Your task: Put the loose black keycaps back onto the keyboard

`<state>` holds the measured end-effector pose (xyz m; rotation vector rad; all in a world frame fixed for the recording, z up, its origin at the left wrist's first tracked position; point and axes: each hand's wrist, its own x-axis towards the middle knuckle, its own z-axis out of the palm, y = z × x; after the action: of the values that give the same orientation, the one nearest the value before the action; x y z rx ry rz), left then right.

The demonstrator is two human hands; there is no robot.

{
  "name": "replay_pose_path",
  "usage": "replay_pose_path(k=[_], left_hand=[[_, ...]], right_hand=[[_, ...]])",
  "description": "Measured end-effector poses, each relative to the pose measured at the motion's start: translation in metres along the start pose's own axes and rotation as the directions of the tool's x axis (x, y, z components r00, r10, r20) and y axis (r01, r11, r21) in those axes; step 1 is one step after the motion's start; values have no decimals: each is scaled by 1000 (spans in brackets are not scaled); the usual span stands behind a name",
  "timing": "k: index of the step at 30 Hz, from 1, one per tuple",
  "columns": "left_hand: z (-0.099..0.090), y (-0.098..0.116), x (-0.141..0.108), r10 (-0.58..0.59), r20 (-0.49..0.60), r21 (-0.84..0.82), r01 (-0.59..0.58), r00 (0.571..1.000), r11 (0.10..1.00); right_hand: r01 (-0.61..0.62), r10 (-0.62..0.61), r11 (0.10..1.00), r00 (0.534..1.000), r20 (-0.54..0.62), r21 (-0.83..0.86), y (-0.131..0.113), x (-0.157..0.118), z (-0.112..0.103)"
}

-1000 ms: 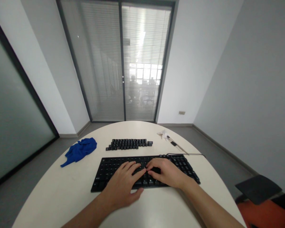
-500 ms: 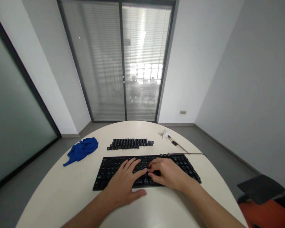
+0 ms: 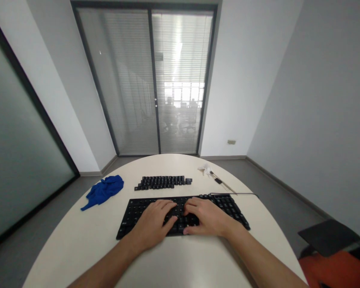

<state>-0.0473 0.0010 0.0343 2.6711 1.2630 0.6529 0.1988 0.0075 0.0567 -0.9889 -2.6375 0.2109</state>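
Note:
A black keyboard point(image 3: 131, 213) lies flat near the front of the round table, with keycaps gone from part of it. My left hand point(image 3: 152, 223) rests over its left-middle part, fingers forward and thumb spread out toward the centre. Just right of centre, my right hand point(image 3: 209, 218) bends its fingers onto the keyboard, its thumb apart near the front edge. I see nothing held in either hand, though both cover part of the keyboard. Behind it, loose black keycaps point(image 3: 162, 182) lie in neat rows.
A crumpled blue cloth point(image 3: 104, 189) lies on the table point(image 3: 87, 244) at left. Toward the back right are a white crumpled piece point(image 3: 206, 169) and a thin brush-like stick point(image 3: 223, 184). The keyboard's cable point(image 3: 246, 194) runs off the right edge. An orange chair point(image 3: 336, 270) stands at right.
My left hand has drawn its fingers in, and its thumb has moved forward onto the keyboard. My right hand has opened from a pinch, thumb now away from the fingers.

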Motion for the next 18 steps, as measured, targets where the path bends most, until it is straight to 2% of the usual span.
replay_pose_path(k=[3, 7, 12, 18], left_hand=[[-2, -13, 24, -27, -30, 97, 30, 999, 995], [-6, -27, 65, -61, -21, 350, 64, 998, 935], [1, -31, 97, -60, 41, 411, 38, 997, 911], [14, -34, 108, -117, 50, 415, 86, 992, 906]], right_hand=[[0, 0, 1000, 1000, -9, 0, 2, -1, 2], [3, -3, 1000, 1000, -21, 22, 4, -1, 4], [20, -18, 999, 999, -32, 51, 5, -2, 2], [-3, 4, 999, 1000, -21, 42, 6, -3, 1]])
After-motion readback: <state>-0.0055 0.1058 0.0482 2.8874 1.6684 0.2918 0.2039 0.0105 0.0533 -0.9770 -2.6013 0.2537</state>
